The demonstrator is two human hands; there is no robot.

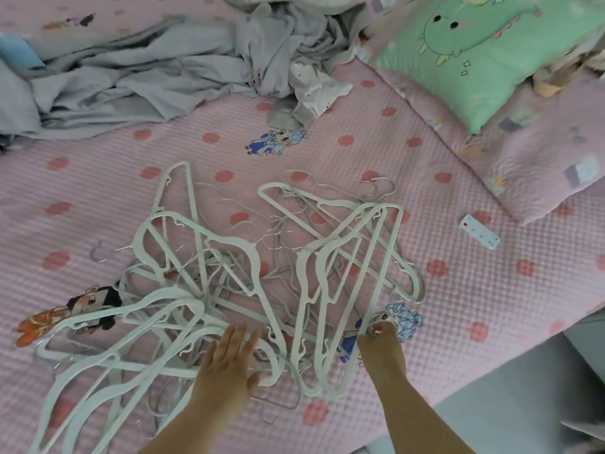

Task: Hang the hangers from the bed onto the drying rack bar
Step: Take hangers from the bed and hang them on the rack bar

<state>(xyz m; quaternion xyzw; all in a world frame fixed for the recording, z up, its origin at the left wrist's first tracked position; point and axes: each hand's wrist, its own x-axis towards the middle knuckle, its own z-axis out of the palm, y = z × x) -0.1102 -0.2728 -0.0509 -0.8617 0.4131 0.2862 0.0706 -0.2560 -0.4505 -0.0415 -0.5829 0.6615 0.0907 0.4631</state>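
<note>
A tangled heap of several white plastic hangers (229,283) with thin metal hooks lies spread on the pink bedspread (425,290). My left hand (230,358) rests flat on the hangers at the near middle, fingers straight and pointing away from me. My right hand (381,339) reaches to the right side of the heap; its fingertips pinch the bar of one hanger (366,273) by a blue cartoon print. The drying rack bar is not in view.
Crumpled grey bedding (163,70) fills the far left. A green cartoon pillow (474,50) lies at the far right. A small white remote (480,231) sits right of the hangers. The bed's edge (491,371) runs diagonally at lower right, with grey floor beyond.
</note>
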